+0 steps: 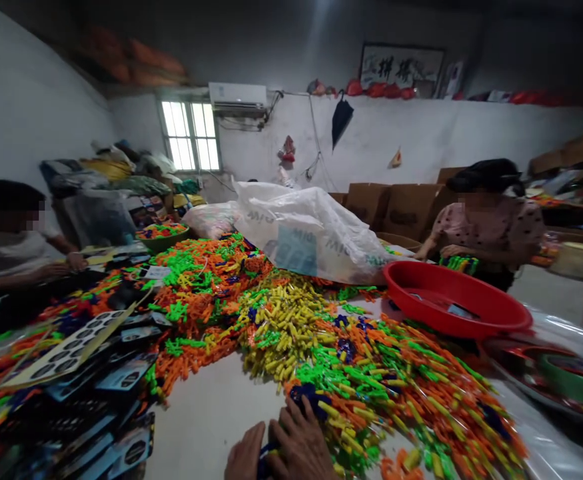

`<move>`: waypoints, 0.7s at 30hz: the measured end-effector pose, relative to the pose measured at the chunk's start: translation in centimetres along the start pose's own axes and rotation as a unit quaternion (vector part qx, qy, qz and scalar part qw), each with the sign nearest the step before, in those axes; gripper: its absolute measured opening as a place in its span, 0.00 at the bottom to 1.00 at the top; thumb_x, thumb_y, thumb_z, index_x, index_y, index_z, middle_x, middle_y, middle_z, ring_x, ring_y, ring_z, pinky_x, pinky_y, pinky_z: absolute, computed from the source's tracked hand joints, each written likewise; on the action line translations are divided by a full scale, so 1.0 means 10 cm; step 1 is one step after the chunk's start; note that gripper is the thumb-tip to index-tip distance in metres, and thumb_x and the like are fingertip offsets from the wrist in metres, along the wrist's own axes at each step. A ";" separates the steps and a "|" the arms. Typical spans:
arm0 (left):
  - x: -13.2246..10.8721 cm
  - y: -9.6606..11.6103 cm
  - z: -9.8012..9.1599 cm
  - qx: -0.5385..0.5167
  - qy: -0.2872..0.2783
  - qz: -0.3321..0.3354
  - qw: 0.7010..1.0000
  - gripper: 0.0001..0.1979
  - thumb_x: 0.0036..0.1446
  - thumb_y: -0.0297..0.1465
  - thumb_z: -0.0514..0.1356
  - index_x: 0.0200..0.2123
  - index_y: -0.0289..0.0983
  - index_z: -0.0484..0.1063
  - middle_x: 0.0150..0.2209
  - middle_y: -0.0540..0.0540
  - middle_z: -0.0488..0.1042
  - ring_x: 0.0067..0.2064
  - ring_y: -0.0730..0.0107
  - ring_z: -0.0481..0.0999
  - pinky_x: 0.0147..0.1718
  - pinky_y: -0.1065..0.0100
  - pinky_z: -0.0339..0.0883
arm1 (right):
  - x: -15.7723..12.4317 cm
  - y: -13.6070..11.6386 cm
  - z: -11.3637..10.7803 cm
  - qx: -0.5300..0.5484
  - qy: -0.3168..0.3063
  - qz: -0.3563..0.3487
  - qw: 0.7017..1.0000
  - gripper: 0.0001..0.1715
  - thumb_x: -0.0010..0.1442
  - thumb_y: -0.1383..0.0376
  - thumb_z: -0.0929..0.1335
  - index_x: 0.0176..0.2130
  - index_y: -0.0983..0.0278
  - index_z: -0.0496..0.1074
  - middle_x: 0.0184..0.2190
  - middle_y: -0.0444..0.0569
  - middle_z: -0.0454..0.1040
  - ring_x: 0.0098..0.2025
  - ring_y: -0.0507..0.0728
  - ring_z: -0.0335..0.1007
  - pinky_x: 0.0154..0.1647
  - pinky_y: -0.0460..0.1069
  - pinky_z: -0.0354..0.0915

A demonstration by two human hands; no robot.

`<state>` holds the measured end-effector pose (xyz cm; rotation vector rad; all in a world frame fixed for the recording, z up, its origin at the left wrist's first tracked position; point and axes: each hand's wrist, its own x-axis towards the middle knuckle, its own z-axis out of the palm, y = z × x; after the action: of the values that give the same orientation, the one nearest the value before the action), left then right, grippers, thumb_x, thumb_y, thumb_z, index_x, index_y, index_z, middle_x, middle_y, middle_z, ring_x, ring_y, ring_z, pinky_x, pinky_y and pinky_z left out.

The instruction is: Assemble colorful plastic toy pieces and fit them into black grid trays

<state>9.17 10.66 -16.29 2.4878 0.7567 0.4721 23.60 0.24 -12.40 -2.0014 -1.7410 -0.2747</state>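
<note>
At the bottom of the view, my left hand (245, 453) has its fingers pressed together against a dark blue plastic piece (266, 463) with a bit of yellow on it. My right hand (304, 441) lies palm down on the other side of that piece, fingers stretched forward and slightly apart. Its fingertips touch more dark blue pieces (310, 398) at the near edge of the heap. A mound of yellow pieces (286, 320) rises just beyond. Green, orange and yellow pieces (396, 373) in clear wrapping spread to the right. My palms and part of the fingers are hidden.
On the left lie black and blue printed cards (121, 380) and a sticker sheet (71, 347). A white sack (321, 227) slumps behind the heap. A red basin (451, 293) and a green tub (579, 380) stand at right. One person sits at each side.
</note>
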 end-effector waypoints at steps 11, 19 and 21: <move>0.56 0.81 0.30 -0.016 -0.102 0.041 0.994 0.40 0.44 0.30 0.55 0.63 0.41 0.51 0.65 0.43 0.48 0.66 0.56 0.46 0.62 0.49 0.41 | -0.16 0.91 -0.34 -0.087 0.013 0.040 0.995 0.20 0.56 0.60 0.65 0.49 0.54 0.71 0.53 0.46 0.70 0.58 0.63 0.58 0.61 0.61 0.46; 1.42 0.13 -0.73 0.138 0.149 -0.019 0.979 0.22 0.57 0.28 0.49 0.56 0.35 0.63 0.59 0.39 0.62 0.61 0.59 0.58 0.59 0.53 0.50 | -0.06 1.40 -0.30 -0.121 0.066 0.088 0.986 0.14 0.52 0.60 0.66 0.40 0.50 0.76 0.43 0.45 0.77 0.53 0.68 0.64 0.59 0.66 0.44; 1.73 -0.09 -1.00 0.186 0.193 -0.069 0.961 0.23 0.57 0.28 0.50 0.57 0.35 0.61 0.60 0.37 0.60 0.61 0.56 0.57 0.58 0.51 0.50 | 0.05 1.33 -0.21 -0.122 0.079 0.092 0.985 0.15 0.52 0.60 0.66 0.40 0.49 0.75 0.42 0.46 0.77 0.52 0.69 0.64 0.57 0.66 0.46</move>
<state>17.86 25.11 -5.53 2.6890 1.2642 0.8466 36.95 -1.46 -13.23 -2.2286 -1.4713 -0.5914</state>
